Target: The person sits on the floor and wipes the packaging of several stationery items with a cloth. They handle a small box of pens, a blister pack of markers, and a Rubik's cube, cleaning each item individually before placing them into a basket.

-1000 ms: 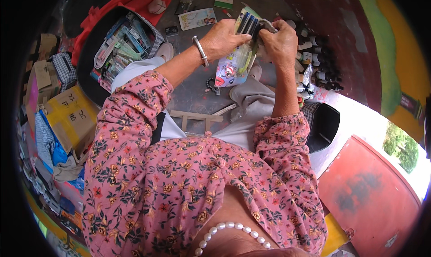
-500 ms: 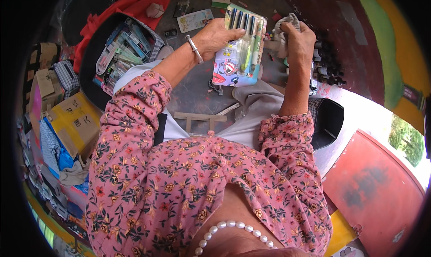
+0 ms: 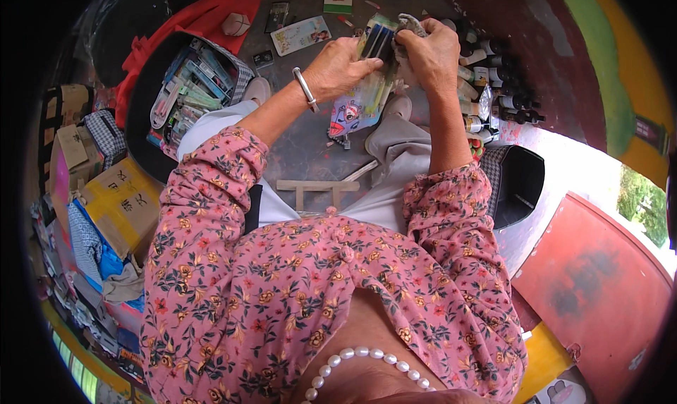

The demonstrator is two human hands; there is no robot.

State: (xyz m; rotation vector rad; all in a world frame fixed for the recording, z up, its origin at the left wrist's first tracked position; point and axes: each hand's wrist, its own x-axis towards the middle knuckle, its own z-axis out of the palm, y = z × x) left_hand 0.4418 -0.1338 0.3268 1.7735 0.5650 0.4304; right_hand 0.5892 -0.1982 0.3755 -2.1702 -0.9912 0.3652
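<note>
My left hand [image 3: 345, 67] grips the left side of a blister pack of pens [image 3: 357, 111], its thumb lying across the clear front. Dark-capped pens show through the plastic, and the lower card is purple with a cartoon figure. Closed around a crumpled grey cloth [image 3: 407, 51], my right hand [image 3: 431, 51] is at the pack's upper right edge, with the cloth against it. The pack is tilted, and part of its right side is hidden behind the cloth and fingers.
At my left stands a dark fabric box [image 3: 243, 76] full of packaged pens, beside a red cloth [image 3: 194, 23]. Several dark bottles [image 3: 518, 102] line the right wall. A black bin [image 3: 518, 185] stands by my right elbow. Cardboard boxes [image 3: 120, 203] are piled far left.
My right hand has moved left with the cloth, from beside the pack onto its upper right edge. The pack has tilted and turned from facing me.
</note>
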